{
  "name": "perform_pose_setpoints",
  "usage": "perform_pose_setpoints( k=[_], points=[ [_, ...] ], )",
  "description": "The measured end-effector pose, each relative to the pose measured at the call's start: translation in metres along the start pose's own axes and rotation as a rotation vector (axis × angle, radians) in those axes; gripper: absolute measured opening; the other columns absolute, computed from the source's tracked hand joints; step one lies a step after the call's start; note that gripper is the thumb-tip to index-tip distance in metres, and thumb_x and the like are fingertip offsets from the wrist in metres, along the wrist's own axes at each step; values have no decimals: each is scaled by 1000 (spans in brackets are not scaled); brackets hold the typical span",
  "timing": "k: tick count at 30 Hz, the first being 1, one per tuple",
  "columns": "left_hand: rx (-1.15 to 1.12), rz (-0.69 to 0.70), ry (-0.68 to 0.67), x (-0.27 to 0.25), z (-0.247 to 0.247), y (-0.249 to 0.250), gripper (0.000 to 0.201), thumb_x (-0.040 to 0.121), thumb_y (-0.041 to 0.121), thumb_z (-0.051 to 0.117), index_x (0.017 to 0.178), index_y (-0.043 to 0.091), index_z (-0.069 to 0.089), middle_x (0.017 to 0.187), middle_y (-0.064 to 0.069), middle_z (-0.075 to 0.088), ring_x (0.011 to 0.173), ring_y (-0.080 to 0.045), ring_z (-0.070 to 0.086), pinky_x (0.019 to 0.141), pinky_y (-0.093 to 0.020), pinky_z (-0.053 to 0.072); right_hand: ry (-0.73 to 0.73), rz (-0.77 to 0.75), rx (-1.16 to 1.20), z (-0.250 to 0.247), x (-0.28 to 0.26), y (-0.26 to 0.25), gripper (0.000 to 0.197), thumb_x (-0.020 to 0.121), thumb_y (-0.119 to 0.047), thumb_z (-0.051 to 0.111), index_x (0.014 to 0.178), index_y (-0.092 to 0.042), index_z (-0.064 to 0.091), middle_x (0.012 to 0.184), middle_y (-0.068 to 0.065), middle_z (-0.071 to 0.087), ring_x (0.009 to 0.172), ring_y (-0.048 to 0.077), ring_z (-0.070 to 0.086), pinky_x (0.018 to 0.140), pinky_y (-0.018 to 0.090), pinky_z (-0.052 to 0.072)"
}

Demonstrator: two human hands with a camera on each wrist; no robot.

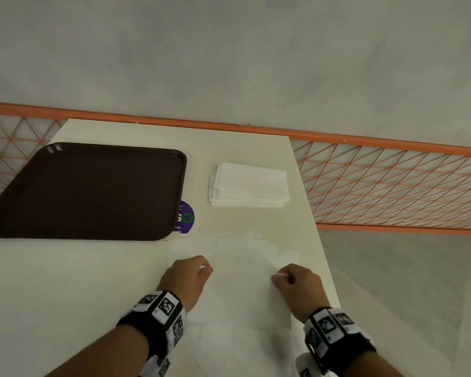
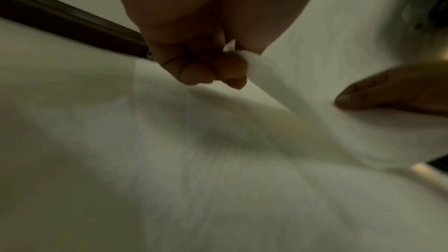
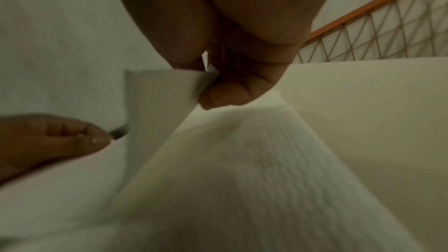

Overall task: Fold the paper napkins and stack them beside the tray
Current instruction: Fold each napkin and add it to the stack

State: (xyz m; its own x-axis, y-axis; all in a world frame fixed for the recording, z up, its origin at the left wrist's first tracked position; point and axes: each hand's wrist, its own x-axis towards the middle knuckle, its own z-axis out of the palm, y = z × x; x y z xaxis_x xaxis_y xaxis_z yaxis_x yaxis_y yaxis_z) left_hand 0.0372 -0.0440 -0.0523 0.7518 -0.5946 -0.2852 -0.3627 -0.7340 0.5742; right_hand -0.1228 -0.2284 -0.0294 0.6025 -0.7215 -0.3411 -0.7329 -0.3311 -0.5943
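Both hands, left hand (image 1: 186, 278) and right hand (image 1: 296, 285), pinch a napkin (image 1: 242, 273) by its corners above the counter (image 1: 65, 281). Thin, limp paper likely tears easily; corner grips suit it.

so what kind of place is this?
Probably a canteen or fast-food dining area: a brown serving tray on a pale table, a stack of folded napkins beside it, and an orange mesh partition behind.
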Motion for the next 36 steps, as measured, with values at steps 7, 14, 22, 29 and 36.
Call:
perform_pose_setpoints(
  k=[7, 14, 22, 29, 36],
  points=[
    [273, 163, 193, -8, 8, 8, 47, 99, 36, 42, 141, 17, 42, 150, -4, 35, 136, -23, 35, 109, -37, 32, 59, -250, -382, 18, -14, 2, 54, 97, -35, 46, 146, -17, 34, 152, 1, 34, 142, 21, 26, 117, 34, 22],
    [534, 344, -110, -30, 56, 4, 52, 87, 33, 32, 118, 13, 68, 128, -9, 62, 117, -25, 60, 89, -41, 51, -315, -389, -615, 52, -32, -11, 58, 103, -31, 17, 153, -14, -10, 152, -2, -29, 147, 23, -20, 112, 43, -17],
    [532, 96, -210, -26, 43, -24, 83, 91, 69, 12, 137, 5, 38, 149, -11, 37, 135, -22, 28, 109, -45, 1, -244, -146, -722, 37, -21, 31, 89, 78, -75, -8, 143, -19, -28, 149, -7, -37, 144, 20, -28, 103, 58, -28],
    [516, 60, -177, -26, 45, -15, 86, 90, 69, 9, 135, 3, 41, 146, -14, 43, 136, -26, 31, 109, -53, 0, -210, -378, -668, 20, -4, -6, 60, 87, -60, 45, 136, -24, 39, 136, -4, 42, 126, 21, 39, 107, 41, 30],
    [535, 51, -95, -27, 41, 1, 83, 90, 65, 19, 144, 4, 37, 156, -15, 16, 144, -28, 15, 110, -59, 9, -438, -324, -611, 15, 5, -39, 28, 85, -34, 58, 110, -22, 54, 116, 3, 58, 111, 26, 56, 93, 34, 44]
  ],
)
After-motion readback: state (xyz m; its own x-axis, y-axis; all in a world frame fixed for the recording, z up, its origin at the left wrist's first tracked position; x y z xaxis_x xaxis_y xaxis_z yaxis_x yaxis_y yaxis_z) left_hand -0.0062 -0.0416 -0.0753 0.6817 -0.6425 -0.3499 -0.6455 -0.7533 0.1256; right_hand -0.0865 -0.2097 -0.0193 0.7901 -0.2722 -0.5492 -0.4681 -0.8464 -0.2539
